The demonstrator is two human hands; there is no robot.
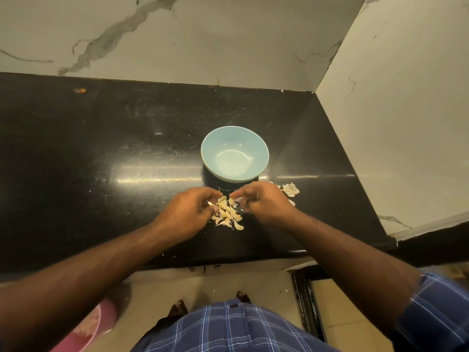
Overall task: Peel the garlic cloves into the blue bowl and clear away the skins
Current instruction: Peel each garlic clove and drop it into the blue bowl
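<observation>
Peeling's barely begun (blue bowl [234, 153] mid-frame looks empty): left hand [189, 212] and right hand [261, 201] pinch at the garlic cloves [227, 212], so next a bared clove goes in.

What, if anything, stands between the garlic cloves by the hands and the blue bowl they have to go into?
Nothing visible does. The garlic cloves lie on the black counter just in front of the blue bowl, which is open-topped and looks empty. Left hand and right hand flank the pile; only bare counter lies between.

A home kitchen: a black polished stone surface [101, 148] beneath the fingers [215, 194], marble-veined wall tiles [177, 34] beyond them, tiled floor [253, 283] below.
</observation>
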